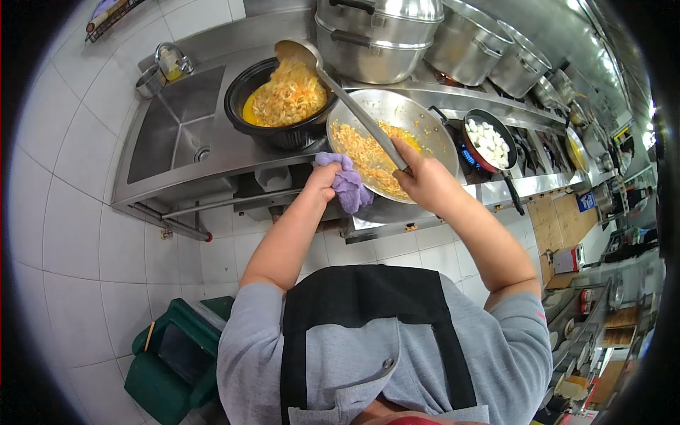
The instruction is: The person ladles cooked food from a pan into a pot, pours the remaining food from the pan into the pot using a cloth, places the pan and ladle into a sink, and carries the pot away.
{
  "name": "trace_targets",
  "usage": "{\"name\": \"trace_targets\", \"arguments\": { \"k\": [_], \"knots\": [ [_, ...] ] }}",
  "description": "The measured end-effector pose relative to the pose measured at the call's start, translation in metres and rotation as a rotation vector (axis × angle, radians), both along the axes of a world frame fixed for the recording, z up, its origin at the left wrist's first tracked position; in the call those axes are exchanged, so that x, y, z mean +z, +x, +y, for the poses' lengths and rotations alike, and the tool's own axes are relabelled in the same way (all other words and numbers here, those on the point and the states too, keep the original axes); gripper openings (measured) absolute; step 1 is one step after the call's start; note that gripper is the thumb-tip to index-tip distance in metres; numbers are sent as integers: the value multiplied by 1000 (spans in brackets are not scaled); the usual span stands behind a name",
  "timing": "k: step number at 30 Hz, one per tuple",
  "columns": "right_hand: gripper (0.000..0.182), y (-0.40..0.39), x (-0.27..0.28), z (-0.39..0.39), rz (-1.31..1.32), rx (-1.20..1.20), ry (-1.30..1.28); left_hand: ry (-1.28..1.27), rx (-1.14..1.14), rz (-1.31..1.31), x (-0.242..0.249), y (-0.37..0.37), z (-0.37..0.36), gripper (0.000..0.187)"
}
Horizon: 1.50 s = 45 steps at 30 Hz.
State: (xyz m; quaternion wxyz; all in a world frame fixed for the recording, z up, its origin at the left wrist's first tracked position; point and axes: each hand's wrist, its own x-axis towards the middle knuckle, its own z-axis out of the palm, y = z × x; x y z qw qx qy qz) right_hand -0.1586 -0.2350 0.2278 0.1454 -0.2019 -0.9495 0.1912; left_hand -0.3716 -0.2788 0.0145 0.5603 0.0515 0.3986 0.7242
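My right hand (pixel 426 180) is wrapped round the handle of a large metal ladle (pixel 361 113). The ladle's bowl tilts over a black pot (pixel 244 122), where shredded food (pixel 287 99) in yellow liquid lies heaped beneath it. A purple cloth (pixel 350 185) is bunched in my left hand (pixel 327 178), at the near left rim of a wide steel pan (pixel 443 152). Orange and pale shredded food (pixel 365 159) covers part of the pan's bottom. The cloth hides the pan's edge or handle there.
A steel sink (pixel 177 127) with a tap (pixel 183 62) lies at the left. Behind the pan stand a steamer (pixel 375 49) and tall pots (pixel 464 42). A frying pan (pixel 487 142) with white pieces sits over a blue flame at the right. A green bin (pixel 170 361) stands below left.
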Motion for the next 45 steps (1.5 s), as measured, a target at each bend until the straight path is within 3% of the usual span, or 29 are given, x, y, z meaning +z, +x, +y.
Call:
{"name": "trace_targets", "arguments": {
  "k": [4,7,10,11,14,19,23,26,29,33,36,39,45],
  "knots": [
    [59,8,7,-13,-85,-133,133,-61,-10,-7,3,0,-5,23],
    [56,12,-9,-6,289,53,-153,-82,-20,-9,-5,-3,1,23],
    [52,31,30,-5,151,-11,-1177,-85,-25,-60,-10,-7,2,22],
    [51,35,37,-9,255,-29,-1398,-90,-38,-55,-8,-7,1,22],
    [56,68,35,0,364,-91,-1669,-87,-71,44,8,-2,-4,22],
    [58,139,28,3,279,-279,-1281,-117,-55,98,17,4,-7,20],
    [58,156,-7,27,-118,-481,-664,-96,-69,152,22,4,-7,22],
    [57,155,-89,64,-294,-466,10,-103,-62,123,23,5,-6,23],
    [57,136,-94,61,-443,-519,-103,-134,-56,155,24,7,-6,25],
    [55,147,-85,36,-243,-368,-462,-150,-52,130,30,9,-7,24],
    [58,163,-65,33,-169,-282,-553,-140,-54,127,31,8,-6,23],
    [58,149,-79,51,-257,-329,-316,-135,-61,131,30,6,-7,22],
    [59,107,-104,72,-274,-335,-190,-151,-52,141,26,-4,-2,24]
  ]
}}
